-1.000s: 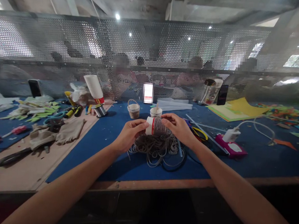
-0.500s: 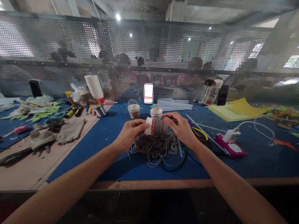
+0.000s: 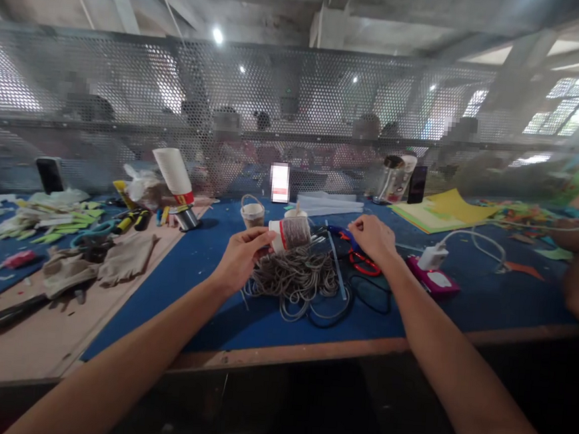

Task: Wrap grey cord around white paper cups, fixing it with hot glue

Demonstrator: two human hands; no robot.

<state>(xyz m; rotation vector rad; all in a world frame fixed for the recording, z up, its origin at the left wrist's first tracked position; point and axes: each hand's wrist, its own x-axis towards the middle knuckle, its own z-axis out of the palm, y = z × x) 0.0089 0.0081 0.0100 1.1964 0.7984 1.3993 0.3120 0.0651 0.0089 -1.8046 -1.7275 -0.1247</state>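
Observation:
My left hand (image 3: 240,256) pinches the white and red rim end of a paper cup (image 3: 278,237) lying on its side in the air, its other part wrapped in grey cord (image 3: 295,233). Beneath it a loose pile of grey cord (image 3: 292,277) covers the blue mat. My right hand (image 3: 374,238) is to the right of the cup, fingers closed together beside a blue-handled tool (image 3: 338,233); what they hold, if anything, is too small to tell. Red handles (image 3: 365,263) lie just below that hand.
Behind the cup stand a small basket with a handle (image 3: 252,215) and a lit phone (image 3: 280,183). Stacked cups (image 3: 172,173), gloves (image 3: 126,258) and cutters are left. A magenta box with a charger (image 3: 435,278) and yellow paper (image 3: 453,210) are right.
My right hand has let go of the wrapped cup and moved right, beside the blue-handled tool. The cup stays in my left hand, now tilted. The view has shifted a little.

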